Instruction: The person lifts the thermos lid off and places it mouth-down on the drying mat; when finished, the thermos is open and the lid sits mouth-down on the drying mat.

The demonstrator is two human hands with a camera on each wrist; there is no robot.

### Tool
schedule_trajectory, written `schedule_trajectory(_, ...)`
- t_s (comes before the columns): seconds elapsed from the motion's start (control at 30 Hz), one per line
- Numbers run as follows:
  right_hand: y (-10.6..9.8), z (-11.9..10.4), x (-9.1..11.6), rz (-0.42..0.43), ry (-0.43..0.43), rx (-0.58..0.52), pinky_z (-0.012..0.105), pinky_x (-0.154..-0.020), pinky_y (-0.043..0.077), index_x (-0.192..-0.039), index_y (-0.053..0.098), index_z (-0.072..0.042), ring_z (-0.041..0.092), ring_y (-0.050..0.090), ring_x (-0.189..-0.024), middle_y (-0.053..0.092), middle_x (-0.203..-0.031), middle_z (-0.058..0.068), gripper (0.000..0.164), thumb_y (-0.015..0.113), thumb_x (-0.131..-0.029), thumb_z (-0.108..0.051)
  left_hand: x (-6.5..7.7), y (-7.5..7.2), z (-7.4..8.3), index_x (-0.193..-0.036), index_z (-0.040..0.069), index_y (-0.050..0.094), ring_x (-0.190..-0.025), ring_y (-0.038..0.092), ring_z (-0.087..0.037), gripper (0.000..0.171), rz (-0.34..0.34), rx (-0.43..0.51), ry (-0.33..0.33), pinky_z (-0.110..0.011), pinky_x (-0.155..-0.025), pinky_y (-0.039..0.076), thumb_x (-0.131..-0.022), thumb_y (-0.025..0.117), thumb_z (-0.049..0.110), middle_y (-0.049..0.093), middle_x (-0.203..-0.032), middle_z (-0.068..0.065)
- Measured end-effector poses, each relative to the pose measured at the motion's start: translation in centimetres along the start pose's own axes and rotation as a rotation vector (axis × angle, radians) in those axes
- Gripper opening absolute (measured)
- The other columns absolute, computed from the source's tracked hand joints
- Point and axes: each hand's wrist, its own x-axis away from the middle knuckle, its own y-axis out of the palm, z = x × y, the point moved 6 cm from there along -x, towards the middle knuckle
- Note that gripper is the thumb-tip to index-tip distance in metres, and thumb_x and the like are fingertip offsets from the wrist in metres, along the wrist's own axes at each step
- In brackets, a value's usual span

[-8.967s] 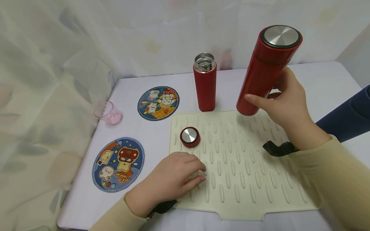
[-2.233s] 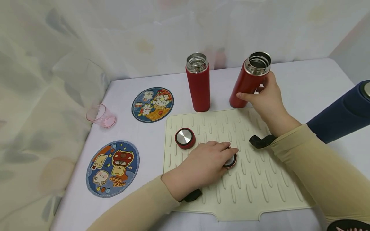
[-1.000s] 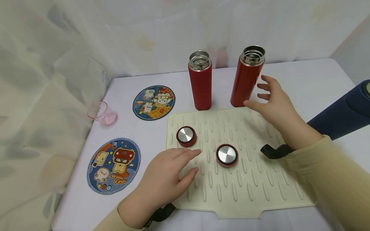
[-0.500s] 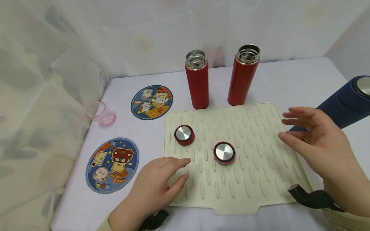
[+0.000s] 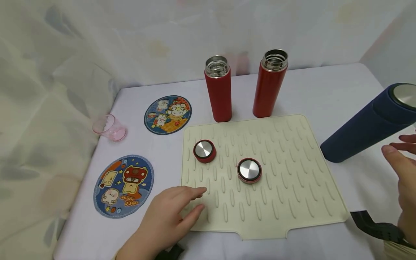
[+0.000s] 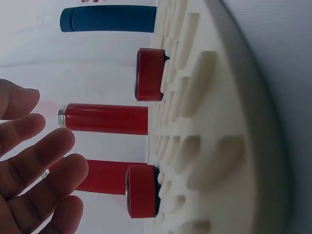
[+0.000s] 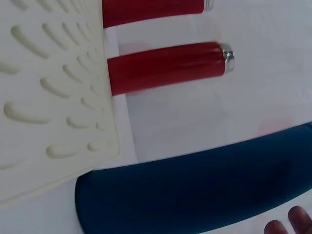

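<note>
My left hand hovers at the near left corner of the cream ridged mat, fingers relaxed and holding nothing. Two red lids with silver tops lie on the mat: one lid toward the left, the other lid nearer the middle. Behind the mat two red thermos bottles stand uncapped, the left bottle and the right bottle. At the right edge my right hand, partly cut off, is beside the capped navy thermos. In the right wrist view its fingertips show just below that thermos.
A pink clear cup lies tipped on the table's left side. Two round cartoon coasters, a front one and a back one, lie left of the mat. A pale curtain hangs behind the table.
The right red thermos, earlier capped in my right hand, now stands without its lid. My left hand set that lid on the mat and drew back. My right hand moved right toward the navy thermos.
</note>
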Motion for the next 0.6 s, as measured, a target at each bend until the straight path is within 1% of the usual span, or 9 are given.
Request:
schedule_trajectory(0.1,0.9,0.6,-0.2,-0.050,0.114,0.069,0.016,-0.097,0.046,-0.149,0.048,-0.022,-0.003,0.051,-0.111,0.054,-0.137,-0.014,0.064,0.068,-0.093,0.000,0.8,-0.1,-0.4,-0.125,0.026,0.069,-0.094,0.068,-0.004,0.034,0.004,-0.003,-0.026,-0.026,-0.081,0.054,-0.093,0.073,0.033,0.073,-0.102,0.014)
schedule_trajectory(0.13,1.3,0.6,-0.3,-0.084,0.126,0.057,0.020,-0.104,0.043,-0.151,0.043,-0.023,-0.001,0.050,-0.117,0.050,-0.144,-0.011,0.070,0.067,-0.092,0.004,1.0,-0.1,-0.5,-0.125,0.025,0.069,-0.094,0.067,-0.004,0.032,0.004,0.002,-0.030,-0.026,-0.081,0.053,-0.094,0.071,0.034,0.073,-0.102,0.014)
schedule_trajectory(0.17,1.7,0.6,-0.3,-0.119,0.114,0.042,0.023,-0.111,0.038,-0.154,0.038,-0.023,0.004,0.048,-0.125,0.047,-0.149,-0.009,0.075,0.066,-0.091,0.008,1.2,-0.1,-0.6,-0.125,0.024,0.069,-0.094,0.067,-0.004,0.031,0.003,0.007,-0.032,-0.026,-0.081,0.053,-0.096,0.068,0.036,0.073,-0.101,0.014)
schedule_trajectory(0.23,2.3,0.5,-0.4,-0.184,0.074,0.026,0.031,-0.117,0.033,-0.157,0.031,-0.023,0.013,0.043,-0.137,0.040,-0.155,-0.004,0.086,0.065,-0.088,0.015,1.4,-0.2,-0.7,-0.126,0.025,0.069,-0.095,0.067,-0.003,0.031,-0.014,0.020,-0.037,-0.025,-0.082,0.053,-0.098,0.065,0.038,0.072,-0.102,0.014)
schedule_trajectory(0.3,2.9,0.6,-0.4,-0.252,0.063,0.011,0.036,-0.120,0.029,-0.158,0.026,-0.027,0.017,0.038,-0.143,0.035,-0.158,-0.004,0.094,0.065,-0.085,0.018,1.5,-0.2,-0.6,-0.126,0.025,0.068,-0.096,0.067,-0.003,0.031,-0.030,0.038,-0.021,-0.025,-0.083,0.053,-0.098,0.066,0.038,0.073,-0.105,0.013)
schedule_trajectory(0.37,3.5,0.3,-0.6,-0.301,0.012,0.014,0.036,-0.117,0.034,-0.158,0.023,-0.028,0.020,0.038,-0.144,0.034,-0.158,-0.002,0.102,0.066,-0.082,0.022,1.6,-0.2,-0.5,-0.126,0.025,0.068,-0.098,0.067,-0.004,0.031,-0.034,0.054,0.008,-0.026,-0.084,0.053,-0.097,0.067,0.036,0.073,-0.107,0.012)
schedule_trajectory(0.43,3.8,0.0,-0.7,-0.322,-0.043,0.023,0.032,-0.110,0.042,-0.159,0.021,-0.028,0.022,0.042,-0.142,0.034,-0.158,0.001,0.108,0.067,-0.077,0.026,1.7,-0.2,-0.4,-0.127,0.025,0.068,-0.099,0.067,-0.003,0.031,-0.038,0.067,0.037,-0.026,-0.084,0.053,-0.097,0.068,0.035,0.073,-0.110,0.011)
schedule_trajectory(0.53,3.8,0.3,-0.9,-0.294,-0.029,0.090,0.021,-0.100,0.048,-0.158,0.020,-0.032,0.016,0.044,-0.138,0.035,-0.158,-0.002,0.109,0.070,-0.078,0.022,1.6,-0.1,-0.2,-0.127,0.024,0.068,-0.100,0.067,-0.004,0.031,-0.028,0.077,0.083,-0.028,-0.085,0.054,-0.097,0.067,0.033,0.073,-0.111,0.011)
schedule_trajectory(0.6,3.6,0.4,-1.0,-0.248,-0.046,0.118,0.013,-0.091,0.049,-0.158,0.022,-0.029,0.015,0.047,-0.135,0.037,-0.156,-0.002,0.107,0.072,-0.077,0.020,1.5,0.0,-0.2,-0.127,0.024,0.067,-0.100,0.067,-0.004,0.031,-0.026,0.078,0.098,-0.028,-0.085,0.054,-0.098,0.066,0.033,0.073,-0.112,0.012)
